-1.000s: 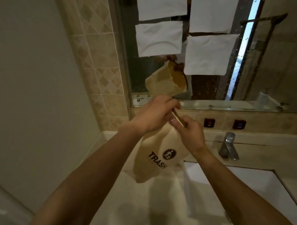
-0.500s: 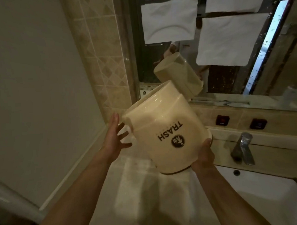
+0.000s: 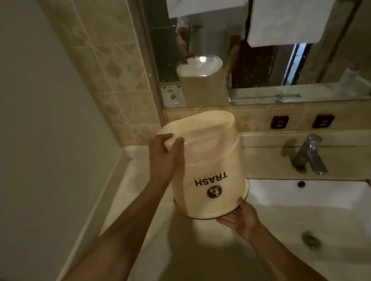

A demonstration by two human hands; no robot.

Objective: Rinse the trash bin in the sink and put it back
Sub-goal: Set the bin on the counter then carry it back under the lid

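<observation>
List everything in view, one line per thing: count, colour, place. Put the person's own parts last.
trash bin: 1, cream with black TRASH print, held upside down over the counter left of the sink
sink: 1, white, lower right, set into the counter
faucet: 1, silver, on the ledge behind the sink
drain: 1, metal, in the sink floor
counter: 1, beige, under the bin
wall switches: 2, dark with red marks, on the backsplash above the faucet
mirror: 1, above the backsplash, reflecting the bin
white sheets: 2, stuck on the mirror, top
tiled wall: beige, left of the mirror
left hand: 1, gripping the bin's upper end
right hand: 1, supporting the bin's lower rim
</observation>
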